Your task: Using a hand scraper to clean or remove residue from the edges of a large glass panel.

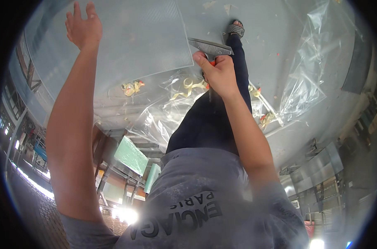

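Note:
My left hand [85,28] is stretched far out at the upper left, fingers spread, holding nothing. It is over or on a pale translucent ribbed panel [151,39]; I cannot tell whether it touches. My right hand [218,74] is closed around the handle of a shears-like hand tool [213,48] with a wide grey metal head and some orange at the grip. The tool's tip points left, close to the panel's right edge. Most of its handle is hidden in my fingers.
Crumpled clear plastic film [304,79] lies on the right, with more film [161,118] near my legs. Yellowish tape strips [190,88] and tape scraps [132,87] lie about. My sandalled foot [236,29] stands beyond the tool. Green-covered boards [131,155] are at lower left.

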The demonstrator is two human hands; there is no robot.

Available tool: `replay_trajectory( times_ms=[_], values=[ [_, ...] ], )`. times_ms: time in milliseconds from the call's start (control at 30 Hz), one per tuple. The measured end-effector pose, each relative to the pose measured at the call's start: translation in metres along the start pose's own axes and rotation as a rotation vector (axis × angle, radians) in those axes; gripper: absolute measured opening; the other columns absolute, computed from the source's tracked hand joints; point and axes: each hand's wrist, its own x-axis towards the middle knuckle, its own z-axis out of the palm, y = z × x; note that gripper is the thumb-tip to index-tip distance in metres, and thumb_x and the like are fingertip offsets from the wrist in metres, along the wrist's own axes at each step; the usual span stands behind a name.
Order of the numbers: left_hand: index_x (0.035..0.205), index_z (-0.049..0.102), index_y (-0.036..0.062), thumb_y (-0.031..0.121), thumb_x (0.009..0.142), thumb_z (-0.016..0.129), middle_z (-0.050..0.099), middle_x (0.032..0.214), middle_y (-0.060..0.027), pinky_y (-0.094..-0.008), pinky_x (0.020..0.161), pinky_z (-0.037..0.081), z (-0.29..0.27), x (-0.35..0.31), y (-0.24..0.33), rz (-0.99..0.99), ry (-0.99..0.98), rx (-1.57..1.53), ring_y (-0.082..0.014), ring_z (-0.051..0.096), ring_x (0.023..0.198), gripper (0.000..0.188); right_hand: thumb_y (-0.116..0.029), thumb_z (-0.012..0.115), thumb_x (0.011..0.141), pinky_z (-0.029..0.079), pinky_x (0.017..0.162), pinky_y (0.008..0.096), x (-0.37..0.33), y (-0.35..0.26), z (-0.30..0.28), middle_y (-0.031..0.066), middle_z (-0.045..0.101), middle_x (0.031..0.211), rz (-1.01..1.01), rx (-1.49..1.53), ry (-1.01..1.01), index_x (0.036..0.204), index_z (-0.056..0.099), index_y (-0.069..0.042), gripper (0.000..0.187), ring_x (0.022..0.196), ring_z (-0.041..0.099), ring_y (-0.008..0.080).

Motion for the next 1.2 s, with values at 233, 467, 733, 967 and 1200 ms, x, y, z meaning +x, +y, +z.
replay_trajectory(
  times_ms=[233,467,733,967,1200],
  values=[
    [0.149,0.044,0.0226,0.060,0.098,0.044,0.039,0.154,-0.0176,-0.0479,0.117,0.025,-0.005,-0.004,0.003,-0.063,-0.022,-0.026,-0.0347,0.034,0.144,0.063,-0.027,0.071,0.091,0.040,0.054,0.0287,0.016,-0.025,-0.029,-0.0002,0.057,0.062,0.005,-0.107,0.373,0.092,0.069,0.003,0.031,0.057,0.048,0.0076],
    [0.149,0.043,0.0224,0.059,0.097,0.045,0.036,0.156,-0.0167,-0.0474,0.118,0.022,-0.009,-0.002,0.004,-0.080,-0.055,-0.043,-0.0342,0.031,0.145,0.064,-0.019,0.071,0.090,0.045,0.057,0.0276,-0.052,-0.016,-0.019,0.0061,0.065,0.071,-0.256,-0.163,0.143,0.107,0.072,-0.007,0.020,0.058,0.057,0.0134],
    [0.149,0.044,0.0221,0.060,0.097,0.044,0.035,0.157,-0.0157,-0.0443,0.119,0.022,-0.010,0.002,0.006,-0.107,-0.083,-0.075,-0.0331,0.030,0.146,0.064,-0.015,0.074,0.084,0.051,0.058,0.0305,-0.058,0.006,-0.015,0.0059,0.069,0.081,-0.568,-0.532,0.165,0.115,0.071,-0.018,0.031,0.065,0.065,0.0243],
    [0.150,0.043,0.0212,0.060,0.097,0.044,0.034,0.157,-0.0154,-0.0434,0.119,0.022,-0.009,0.003,0.003,-0.100,-0.090,-0.091,-0.0323,0.029,0.146,0.065,-0.014,0.075,0.083,0.051,0.056,0.0301,-0.056,0.015,-0.006,0.0035,0.067,0.078,-0.570,-0.553,0.187,0.120,0.069,-0.020,0.038,0.064,0.065,0.0213],
    [0.150,0.043,0.0207,0.059,0.097,0.044,0.034,0.157,-0.0160,-0.0433,0.119,0.022,-0.010,0.001,0.005,-0.114,-0.092,-0.109,-0.0330,0.029,0.146,0.065,-0.009,0.076,0.077,0.049,0.054,0.0302,-0.057,0.019,-0.001,0.0025,0.062,0.073,-0.591,-0.645,0.210,0.124,0.066,-0.022,0.051,0.062,0.063,0.0206]
  ],
)
